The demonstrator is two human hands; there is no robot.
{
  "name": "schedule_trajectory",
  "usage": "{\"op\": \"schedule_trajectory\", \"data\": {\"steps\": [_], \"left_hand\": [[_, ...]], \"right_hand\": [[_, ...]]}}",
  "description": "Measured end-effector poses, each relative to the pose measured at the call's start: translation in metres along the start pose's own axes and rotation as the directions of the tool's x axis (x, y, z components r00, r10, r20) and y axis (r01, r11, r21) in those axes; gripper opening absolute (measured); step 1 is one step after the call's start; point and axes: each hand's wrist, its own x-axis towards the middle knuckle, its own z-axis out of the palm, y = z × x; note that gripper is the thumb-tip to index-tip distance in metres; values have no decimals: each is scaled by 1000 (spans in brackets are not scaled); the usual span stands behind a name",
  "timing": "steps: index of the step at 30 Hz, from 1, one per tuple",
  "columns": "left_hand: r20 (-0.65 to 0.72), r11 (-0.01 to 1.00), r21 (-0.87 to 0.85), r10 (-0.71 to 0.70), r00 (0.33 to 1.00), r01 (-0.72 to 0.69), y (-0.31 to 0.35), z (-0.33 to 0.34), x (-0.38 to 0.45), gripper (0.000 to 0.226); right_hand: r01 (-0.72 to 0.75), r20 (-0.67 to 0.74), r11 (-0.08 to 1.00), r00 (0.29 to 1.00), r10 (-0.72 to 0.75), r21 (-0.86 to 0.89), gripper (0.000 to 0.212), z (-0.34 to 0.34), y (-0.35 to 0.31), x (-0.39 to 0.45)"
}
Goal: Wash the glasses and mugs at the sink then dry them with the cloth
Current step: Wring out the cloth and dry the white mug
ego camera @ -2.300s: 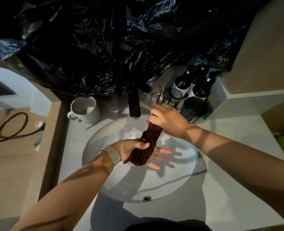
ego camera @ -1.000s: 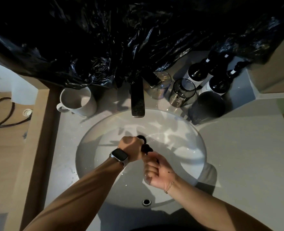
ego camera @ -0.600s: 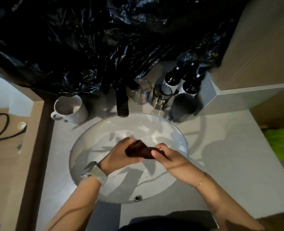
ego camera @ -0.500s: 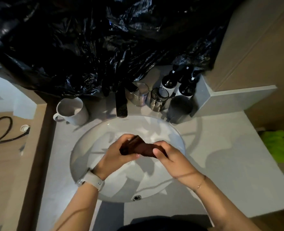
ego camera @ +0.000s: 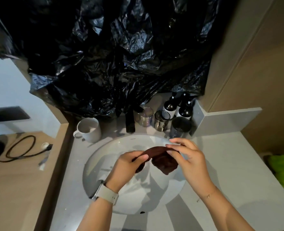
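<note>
Both hands pinch the brown cloth (ego camera: pixel 161 157) over the sink (ego camera: pixel 104 157), left hand (ego camera: pixel 128 165) and right hand (ego camera: pixel 188 157) at opposite ends.

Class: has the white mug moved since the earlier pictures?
No. The white mug stands in the same spot left of the faucet, behind the sink; only the camera shifted.

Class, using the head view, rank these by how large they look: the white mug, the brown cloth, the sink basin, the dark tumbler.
1. Sink basin
2. Brown cloth, partly bunched
3. White mug
4. Dark tumbler

The cloth and the mug look close.
</note>
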Motion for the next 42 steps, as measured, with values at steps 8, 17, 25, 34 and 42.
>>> {"op": "schedule_trajectory", "data": {"steps": [8, 17, 25, 34, 42], "left_hand": [[-207, 978, 139, 181, 961, -154, 46, -26, 9, 19], [264, 872, -466, -26, 964, 151, 84, -58, 11, 71], [38, 686, -725, -61, 997, 69, 77, -21, 5, 26], [-145, 936, -347, -107, 984, 50, 88, 6, 21, 26], [60, 924, -359, -121, 991, 135, 80, -22, 12, 32]], "right_hand": [[27, 117, 988, 993, -8, -154, 16, -17, -29, 33], [-227, 101, 963, 972, 214, 146, 23, -6, -35, 68], [-111, -6, 990, 994, 111, -85, 25, 9, -15, 43], [-77, -110, 997, 991, 77, 4, 17, 34, -13, -9], [-50, -118, 999, 992, 50, 0, 18, 29, -6, 5]]}}
